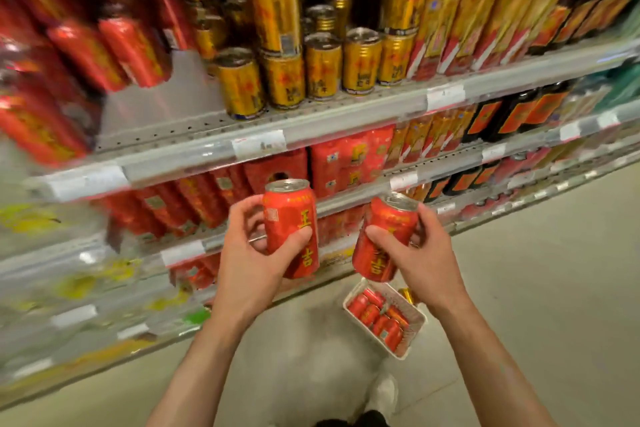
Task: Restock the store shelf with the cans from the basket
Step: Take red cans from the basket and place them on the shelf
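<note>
You held two red cans at frame centre: your left hand (pixel 249 250) wrapped round one can (pixel 292 225), your right hand (pixel 415 253) gripped the other can (pixel 382 239). Below them, lower centre, the white basket (pixel 415 314) sat on the floor (pixel 536 288) with roughly seven red cans. Beyond, the shelf (pixel 346 118) carried gold cans (pixel 284 80), with bare space at their left.

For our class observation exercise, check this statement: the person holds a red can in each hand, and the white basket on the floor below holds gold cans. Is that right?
Not quite. The left hand and right hand do each hold a red can, but the white basket on the floor holds red cans, not gold ones. The head view shows this; the gold cans stand on the shelf above.
</note>
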The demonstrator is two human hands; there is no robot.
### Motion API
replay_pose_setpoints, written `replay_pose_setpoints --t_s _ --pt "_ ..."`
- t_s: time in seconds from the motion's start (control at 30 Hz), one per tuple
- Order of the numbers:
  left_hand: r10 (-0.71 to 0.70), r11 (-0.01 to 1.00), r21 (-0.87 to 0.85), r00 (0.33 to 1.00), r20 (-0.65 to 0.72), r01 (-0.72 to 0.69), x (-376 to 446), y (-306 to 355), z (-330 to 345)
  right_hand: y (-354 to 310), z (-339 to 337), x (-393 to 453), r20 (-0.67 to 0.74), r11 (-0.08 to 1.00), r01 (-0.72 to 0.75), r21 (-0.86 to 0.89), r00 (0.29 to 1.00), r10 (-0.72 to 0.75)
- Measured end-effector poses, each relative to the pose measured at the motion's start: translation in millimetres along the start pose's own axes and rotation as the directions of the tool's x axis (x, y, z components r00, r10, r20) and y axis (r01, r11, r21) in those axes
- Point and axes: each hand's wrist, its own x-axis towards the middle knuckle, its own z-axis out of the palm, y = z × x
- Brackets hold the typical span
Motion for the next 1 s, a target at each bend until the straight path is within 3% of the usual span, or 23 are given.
replay_pose_setpoints --t_s 0.4,0.77,0.87,1.0 --pt "0.099 0.995 0.015 0.976 -0.194 -0.098 8.5 45.6 -176.8 -94.4 146.3 -14.0 0.179 0.978 0.207 0.033 0.961 -0.21" --pt "0.174 0.962 0.252 0.951 -0.256 -0.109 69.0 79.1 -206.5 -152.7 210.9 67.6 0.355 0.923 0.383 0.037 0.858 -0.37" --pt "0.2 0.906 0.412 0.957 -0.211 -0.098 88.5 88.7 -201.5 -156.5 216.0 92.7 0.375 0.919 0.392 0.039 0.847 -0.377" --pt "0.259 0.723 0.68 0.961 -0.099 -0.125 119.1 101.6 -196.7 -155.3 217.8 116.3 0.364 0.919 0.393 0.012 0.855 -0.37"
